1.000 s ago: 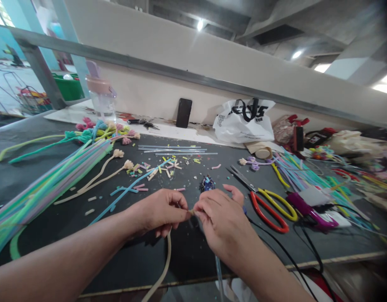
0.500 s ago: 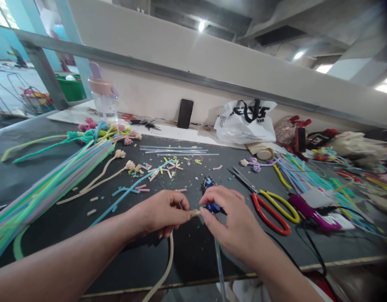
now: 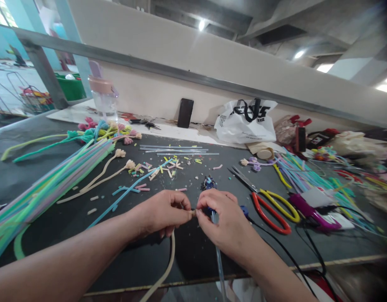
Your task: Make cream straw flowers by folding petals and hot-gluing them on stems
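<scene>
My left hand (image 3: 165, 212) pinches the end of a beige chenille stem (image 3: 168, 268), whose long tail hangs below it over the table's front edge. Fingertips of my right hand (image 3: 220, 214) are closed on the same stem's tip, close against the left fingertips; the tip itself is mostly covered. Partly hidden behind the right hand is a blue glue gun (image 3: 210, 183), with a clear glue stick (image 3: 219, 264) running down from it toward me. Two beige stems with flower-like tips (image 3: 129, 165) lie to the left.
A bundle of pastel chenille stems (image 3: 55, 184) lies left. Cut bits (image 3: 170, 170) and clear glue sticks (image 3: 181, 149) are beyond my hands. Right stand large scissors (image 3: 265, 205), a purple tool (image 3: 316, 214) and black cords. A phone (image 3: 185, 113) and white bag (image 3: 246, 121) are behind.
My right hand has shifted slightly left, its fingertips now closer to the left ones, covering more of the stem's tip. My left hand has barely moved.
</scene>
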A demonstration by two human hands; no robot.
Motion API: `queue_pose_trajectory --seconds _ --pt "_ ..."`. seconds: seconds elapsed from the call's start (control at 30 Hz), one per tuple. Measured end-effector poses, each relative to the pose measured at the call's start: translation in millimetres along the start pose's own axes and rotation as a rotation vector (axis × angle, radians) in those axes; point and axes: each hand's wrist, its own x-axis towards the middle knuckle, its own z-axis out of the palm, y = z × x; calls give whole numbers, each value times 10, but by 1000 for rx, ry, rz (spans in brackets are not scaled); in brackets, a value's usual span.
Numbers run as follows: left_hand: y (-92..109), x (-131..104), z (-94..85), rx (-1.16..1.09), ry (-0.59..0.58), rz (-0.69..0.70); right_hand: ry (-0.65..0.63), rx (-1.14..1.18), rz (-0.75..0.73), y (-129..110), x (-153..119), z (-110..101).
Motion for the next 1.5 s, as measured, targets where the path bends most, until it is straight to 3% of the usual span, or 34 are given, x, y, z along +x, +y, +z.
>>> queue_pose_trajectory --seconds 0.2,0.33,0.47,1.13,1.33,1.5 --pt "17 -15 -4 -50 7 4 14 166 67 27 9 -77" --pt "32 -26 -36 -182 -41 12 76 268 130 67 7 -121" --pt "28 -21 -50 -257 -85 17 54 288 176 47 0 -117" --pt "21 -9 -7 -241 -94 16 62 312 121 -9 34 58" --pt "4 1 -21 -281 -103 36 13 439 192 22 21 24" --pt "48 -21 -43 -410 -146 -17 127 500 235 122 -24 -21"
